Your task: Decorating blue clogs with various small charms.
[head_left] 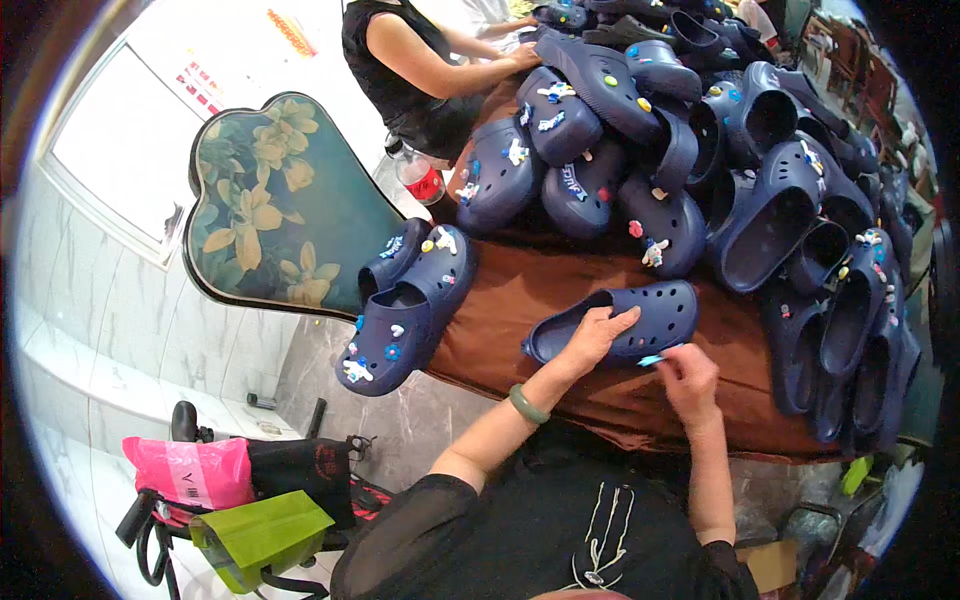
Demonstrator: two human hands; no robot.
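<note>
A navy clog [665, 305] lies on the brown cloth [500, 325] right in front of me, its toe pointing right. My left hand [596, 338] is closed on its near side, thumb over the upper at the opening. Close to the clog's near edge, my right hand [690, 382] pinches a small light-blue charm [651, 360]. Whether the charm touches the clog I cannot tell. Some of the clog's holes show bare. Off to the left, a decorated pair of navy clogs [400, 320] sits at the table edge, with white, yellow and blue charms on it.
A big heap of navy clogs [780, 200] covers the far and right parts of the table. Across from me a person in black [410, 60] reaches toward it. A bottle [420, 178], a flowered chair back [290, 220] and a pink bag [190, 470] are on the left.
</note>
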